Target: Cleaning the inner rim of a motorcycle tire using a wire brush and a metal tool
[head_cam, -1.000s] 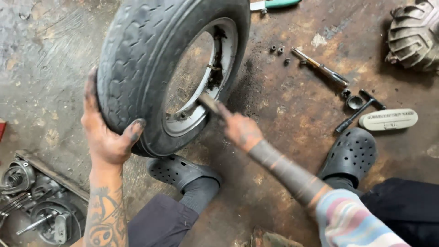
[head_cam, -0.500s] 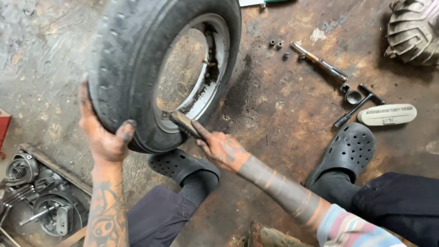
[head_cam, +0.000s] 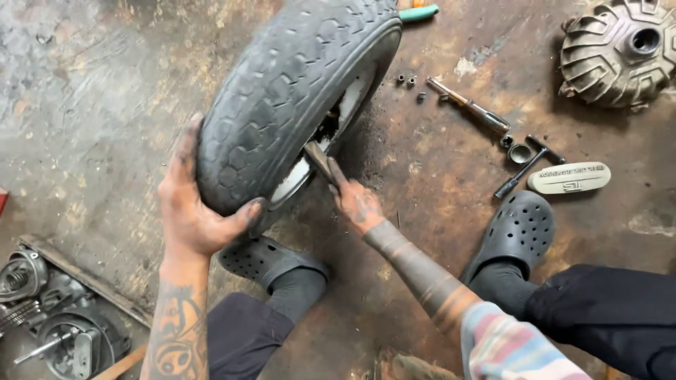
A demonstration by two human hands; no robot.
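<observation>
A worn black tyre (head_cam: 289, 98) on a silver rim (head_cam: 292, 181) stands upright on the stained workshop floor, its tread turned toward me. My left hand (head_cam: 193, 207) grips the tyre's lower edge, thumb across the tread. My right hand (head_cam: 358, 205) holds a flat metal lever (head_cam: 320, 162). Its tip is wedged between the tyre bead and the rim. My two feet in dark perforated clogs (head_cam: 264, 259) (head_cam: 514, 231) rest on the floor below the wheel.
Right of the wheel lie a long metal tool (head_cam: 468, 107), a T-handle wrench (head_cam: 528, 165), a socket (head_cam: 520, 152), small nuts (head_cam: 408, 81) and a grey oval cover (head_cam: 569, 178). A finned engine part (head_cam: 620, 49) sits top right. Engine parts (head_cam: 53, 317) fill the bottom-left corner.
The wheel has turned so its tread faces me instead of the open rim. My right hand moved the lever from inside the rim down to the tyre's lower bead.
</observation>
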